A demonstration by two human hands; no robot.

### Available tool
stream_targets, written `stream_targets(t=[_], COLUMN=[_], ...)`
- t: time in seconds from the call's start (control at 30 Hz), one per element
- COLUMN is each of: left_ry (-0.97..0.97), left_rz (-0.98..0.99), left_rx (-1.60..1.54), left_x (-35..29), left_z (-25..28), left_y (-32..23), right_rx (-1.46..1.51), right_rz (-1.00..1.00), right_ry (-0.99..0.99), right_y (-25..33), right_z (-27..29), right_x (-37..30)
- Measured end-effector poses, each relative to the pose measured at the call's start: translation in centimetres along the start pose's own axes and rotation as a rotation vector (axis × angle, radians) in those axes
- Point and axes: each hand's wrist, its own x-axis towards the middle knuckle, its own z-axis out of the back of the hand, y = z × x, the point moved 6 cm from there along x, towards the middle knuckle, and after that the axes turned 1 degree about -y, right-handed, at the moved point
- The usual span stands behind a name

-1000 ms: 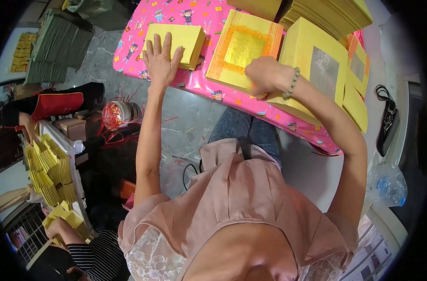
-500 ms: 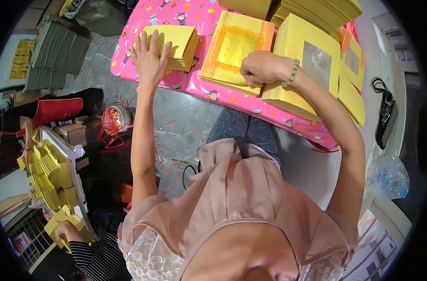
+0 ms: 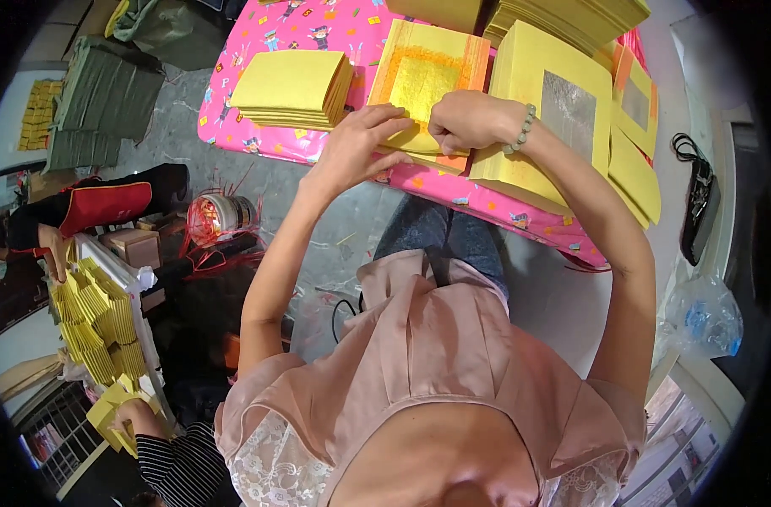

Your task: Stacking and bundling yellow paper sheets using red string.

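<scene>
Overlapping the gold-centred paper stack (image 3: 426,74), the left hand (image 3: 356,145) had fingers loosely apart; the right hand (image 3: 470,122) was curled, its hold unclear.

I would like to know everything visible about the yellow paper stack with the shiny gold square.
The paper stack is rectangular, and its top sheet carries a shiny gold square inside a rough orange border. It lies flat, slightly turned, on a pink patterned table cover, with yellow layers showing at the near edge. The left hand reaches over its near left part; the curled right hand covers its near right part, apparently touching it.
</scene>
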Motion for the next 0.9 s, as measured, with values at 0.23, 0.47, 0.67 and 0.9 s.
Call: stream_targets(t=[0.23, 0.47, 0.67, 0.9], left_ry=[-0.021, 0.019, 0.104, -0.355], left_rz=[-0.076, -0.062, 0.031, -0.069], left_rx=[0.054, 0.175, 0.174, 0.231], left_x=[0.8, 1.7, 3.7, 3.4], left_z=[-0.5, -0.2, 0.7, 2.3], left_y=[-0.4, -0.3, -0.6, -2.4], right_rx=[-0.003, -0.111, -0.194, -0.218], right_rz=[0.012, -0.047, -0.165, -0.266], right_ry=[-0.02, -0.159, -0.294, -0.373], right_y=[-0.3, 1.8, 0.6, -3.2], right_z=[0.2, 1.0, 2.1, 7.3], right_x=[-0.2, -1.3, -1.2, -1.9])
